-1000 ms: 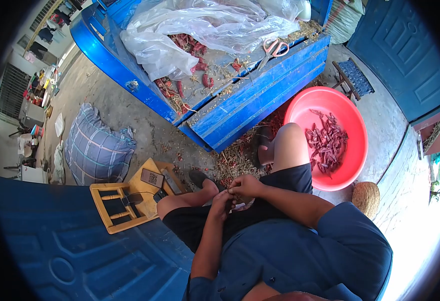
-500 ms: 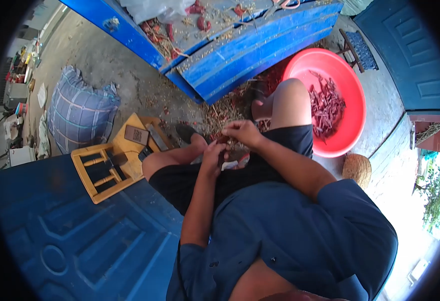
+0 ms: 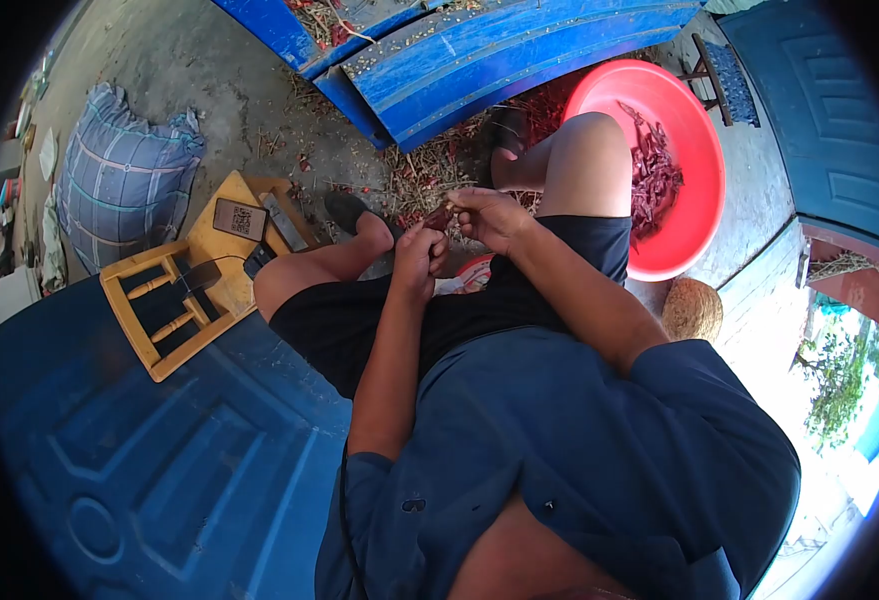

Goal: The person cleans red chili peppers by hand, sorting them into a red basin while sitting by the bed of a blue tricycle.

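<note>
Between my hands is a dark red dried chili pepper [image 3: 440,217]. My left hand [image 3: 418,256] is closed in a loose fist around its lower end. My right hand [image 3: 492,218] pinches the other end, near the stem, with fingertips pressed together. Both hands are close together above my lap. To the right, beyond my knee, a red plastic basin [image 3: 701,180] holds a heap of dried chilies [image 3: 654,185]. Dry stems and bits of chili [image 3: 419,180] litter the floor beyond my hands.
A blue metal panel [image 3: 519,60] stands ahead. At left are a yellow wooden chair [image 3: 214,232] with a QR-code card [image 3: 240,220] on it and a stuffed plaid sack [image 3: 124,185]. A small stool [image 3: 724,80] stands beyond the basin, and a round brown object [image 3: 691,310] sits nearer me.
The view has shifted, so the surroundings sit higher in it. My left fingers have closed further around the chili, which now shows more clearly between my hands.
</note>
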The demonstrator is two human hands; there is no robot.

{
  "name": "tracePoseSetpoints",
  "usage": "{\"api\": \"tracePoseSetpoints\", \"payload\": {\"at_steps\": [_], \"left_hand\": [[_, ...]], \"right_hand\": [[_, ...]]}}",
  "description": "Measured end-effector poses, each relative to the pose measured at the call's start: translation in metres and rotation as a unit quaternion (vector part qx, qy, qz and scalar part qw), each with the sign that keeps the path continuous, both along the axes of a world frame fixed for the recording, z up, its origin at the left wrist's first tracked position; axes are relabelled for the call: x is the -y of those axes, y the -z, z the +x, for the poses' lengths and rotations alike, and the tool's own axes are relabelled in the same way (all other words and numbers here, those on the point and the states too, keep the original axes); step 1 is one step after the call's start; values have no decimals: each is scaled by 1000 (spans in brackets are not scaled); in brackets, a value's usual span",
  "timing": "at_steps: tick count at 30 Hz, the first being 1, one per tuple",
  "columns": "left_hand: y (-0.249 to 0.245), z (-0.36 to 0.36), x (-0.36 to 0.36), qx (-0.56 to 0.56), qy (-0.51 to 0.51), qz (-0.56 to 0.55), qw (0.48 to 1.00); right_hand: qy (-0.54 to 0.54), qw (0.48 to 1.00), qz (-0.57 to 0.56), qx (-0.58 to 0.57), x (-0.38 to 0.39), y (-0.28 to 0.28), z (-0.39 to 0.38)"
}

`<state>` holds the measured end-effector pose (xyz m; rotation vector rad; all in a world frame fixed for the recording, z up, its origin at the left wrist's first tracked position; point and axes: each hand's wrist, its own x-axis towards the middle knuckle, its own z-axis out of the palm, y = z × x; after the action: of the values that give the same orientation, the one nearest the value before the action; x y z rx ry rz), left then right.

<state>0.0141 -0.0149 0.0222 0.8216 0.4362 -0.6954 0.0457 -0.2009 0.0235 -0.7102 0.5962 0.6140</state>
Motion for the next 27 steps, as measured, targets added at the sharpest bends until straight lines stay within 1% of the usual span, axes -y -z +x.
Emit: {"api": "tracePoseSetpoints", "payload": {"at_steps": [1,2,4,5,6,7,8,9,10,11,13,14,15,16,17,18,19,21,22,24,25,26,27], "left_hand": [[7,-2,-2,-16,-21,-6,1000],[7,-3,-6,-16,-26,-7,999],[5,-5,-20,-34,-26,8,999],[3,-3,-20,-33,-23,8,999],[2,-1,-19,-28,-13,12,999],[0,-1,-19,-25,-3,17,1000],[0,0,-18,-25,-3,17,1000],[1,1,-15,-28,-11,11,999],[2,1,-15,-32,-19,6,999],[5,0,-16,-34,-19,7,999],[8,1,-17,-15,-12,0,1000],[8,-2,-17,-11,-11,0,1000],[5,-5,-17,-17,-16,26,999],[1,-4,-14,-16,-22,50,998],[0,-5,-13,-21,-20,57,998],[1,-7,-12,-22,-20,62,998],[1,-8,-12,-15,-9,64,998],[-3,-12,-13,-4,2,66,998],[-5,-12,-13,11,15,73,997],[-7,-15,-14,28,25,78,996],[-7,-17,-15,17,25,88,996],[-6,-18,-13,4,25,97,995],[-7,-20,-12,2,22,93,995]], "right_hand": [[26,998,58,-14,5,3,2],[22,998,57,-15,14,5,10],[77,997,12,-17,26,6,26],[79,997,12,-16,23,2,26],[4,995,-100,13,18,-1,25],[-72,975,-209,40,13,-5,23],[-72,975,-208,40,13,1,20],[-175,915,-339,131,12,6,16],[-272,820,-455,215,11,12,10],[-273,821,-454,215,8,8,7],[-194,893,-281,292,2,-2,2],[-192,892,-282,296,-2,-10,-2],[-221,842,-313,380,-9,-22,-5],[-246,778,-346,464,-12,-34,-4],[-230,734,-383,511,-14,-34,-6],[-255,694,-439,510,-17,-40,-7],[-260,723,-434,471,-17,-37,-10],[-215,698,-465,500,-14,-41,-11],[-212,692,-469,505,-9,-43,-5],[-20,797,-452,401,10,-52,1],[45,831,-419,363,32,-86,6],[128,857,-363,342,63,-91,11],[192,803,-417,379,90,-131,11]]}}
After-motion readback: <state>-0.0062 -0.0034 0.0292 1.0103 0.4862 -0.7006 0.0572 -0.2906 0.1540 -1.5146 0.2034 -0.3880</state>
